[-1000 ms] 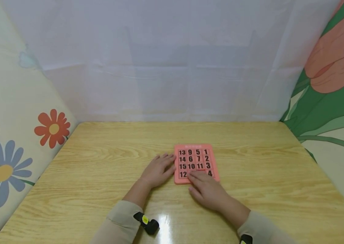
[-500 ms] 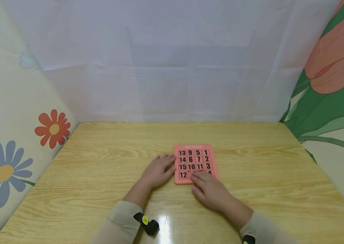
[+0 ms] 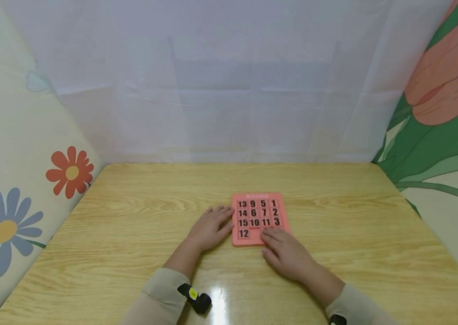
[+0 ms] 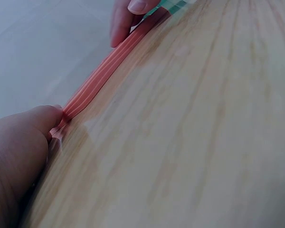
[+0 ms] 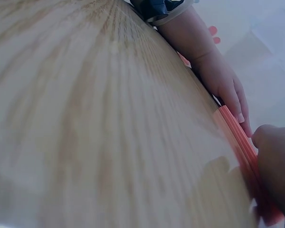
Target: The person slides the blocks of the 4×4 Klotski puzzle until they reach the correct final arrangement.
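A pink number slide puzzle (image 3: 258,197) lies flat on the table, its tiles in rows. At its left edge rests my left hand (image 3: 209,228), fingers extended, fingertips touching the frame. The left wrist view shows the thumb (image 4: 47,118) against the puzzle's side. My right hand (image 3: 289,255) lays its fingertips on the right part of the bottom row, hiding the tiles there. Left of those fingertips a bare pink slot (image 3: 255,234) shows beside the 12 tile (image 3: 243,233). From the right wrist view, the right thumb (image 5: 270,137) is near the puzzle's edge.
The wood-grain table (image 3: 151,194) extends around the puzzle. A white sheet (image 3: 229,90) hangs behind it. Flower-patterned cloths stand at the left (image 3: 5,135) and right (image 3: 436,135). A black wrist camera (image 3: 200,301) is strapped to the left sleeve.
My right hand has slid rightward along the bottom row. The slot beside the 12 tile is now uncovered, and the 4 tile has become hidden. My left hand stays in place.
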A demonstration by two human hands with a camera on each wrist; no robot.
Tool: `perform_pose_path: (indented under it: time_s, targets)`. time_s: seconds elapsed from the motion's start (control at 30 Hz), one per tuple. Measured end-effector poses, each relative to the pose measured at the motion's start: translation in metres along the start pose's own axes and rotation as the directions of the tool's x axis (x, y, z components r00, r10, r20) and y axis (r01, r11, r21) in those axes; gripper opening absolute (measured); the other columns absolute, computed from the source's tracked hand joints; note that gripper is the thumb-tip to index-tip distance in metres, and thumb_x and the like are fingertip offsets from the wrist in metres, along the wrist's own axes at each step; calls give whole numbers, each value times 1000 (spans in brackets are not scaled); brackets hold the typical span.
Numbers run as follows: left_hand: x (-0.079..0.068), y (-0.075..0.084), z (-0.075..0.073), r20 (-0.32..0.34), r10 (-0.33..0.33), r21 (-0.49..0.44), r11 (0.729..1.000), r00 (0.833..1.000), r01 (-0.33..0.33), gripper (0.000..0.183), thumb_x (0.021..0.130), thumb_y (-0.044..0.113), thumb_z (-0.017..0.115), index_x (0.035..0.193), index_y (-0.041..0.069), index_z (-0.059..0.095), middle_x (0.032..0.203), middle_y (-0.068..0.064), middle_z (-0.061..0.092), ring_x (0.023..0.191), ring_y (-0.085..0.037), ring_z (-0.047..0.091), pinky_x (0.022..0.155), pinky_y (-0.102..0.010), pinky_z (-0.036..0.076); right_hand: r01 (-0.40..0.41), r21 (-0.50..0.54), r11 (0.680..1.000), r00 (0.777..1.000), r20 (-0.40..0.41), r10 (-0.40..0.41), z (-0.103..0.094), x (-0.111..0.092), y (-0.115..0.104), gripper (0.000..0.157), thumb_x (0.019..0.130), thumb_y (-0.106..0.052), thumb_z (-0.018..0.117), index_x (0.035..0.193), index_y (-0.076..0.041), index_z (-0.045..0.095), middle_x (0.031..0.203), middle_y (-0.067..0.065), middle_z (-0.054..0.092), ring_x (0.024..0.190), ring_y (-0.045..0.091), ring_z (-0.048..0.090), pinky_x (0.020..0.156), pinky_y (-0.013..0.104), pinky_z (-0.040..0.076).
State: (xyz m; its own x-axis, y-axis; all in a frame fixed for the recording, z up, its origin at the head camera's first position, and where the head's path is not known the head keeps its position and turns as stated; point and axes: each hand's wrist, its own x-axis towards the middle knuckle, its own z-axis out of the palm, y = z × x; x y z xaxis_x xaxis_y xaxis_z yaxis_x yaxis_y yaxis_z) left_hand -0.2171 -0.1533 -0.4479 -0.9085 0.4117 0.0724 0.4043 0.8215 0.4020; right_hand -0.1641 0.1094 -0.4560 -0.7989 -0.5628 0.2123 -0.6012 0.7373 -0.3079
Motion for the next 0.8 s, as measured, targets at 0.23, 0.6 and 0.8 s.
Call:
perform_pose_path:
  time_s: [0.23, 0.6, 0.8]
  targets:
    - [0, 0, 1, -5, 1, -1, 1000, 1000, -1, 54, 101, 38, 48, 148, 10, 44, 153, -9, 44, 146, -31, 33, 125, -49, 17, 18, -22, 1000, 999, -27, -18, 0, -3, 3, 45, 98, -30, 55, 137, -7, 57, 144, 10, 55, 134, 29, 50, 115, 48, 38]
    - [1, -1, 1, 0, -6, -6, 1000, 1000, 6, 54, 101, 37, 49, 148, 10, 44, 153, -8, 44, 147, -30, 33, 125, -49, 17, 11, -13, 1000, 1000, -18, -11, 1, 3, -5, 47, 97, -32, 55, 137, -8, 57, 144, 9, 55, 135, 28, 49, 117, 47, 36]
    - [1, -1, 2, -13, -3, 2, 1000, 1000, 3, 53, 101, 38, 48, 147, 11, 45, 153, -7, 45, 146, -30, 34, 125, -49, 18, 47, 4, 999, 999, 6, -47, 6, 17, -20, 48, 98, -33, 54, 139, -9, 56, 144, 10, 55, 136, 29, 49, 117, 46, 36]
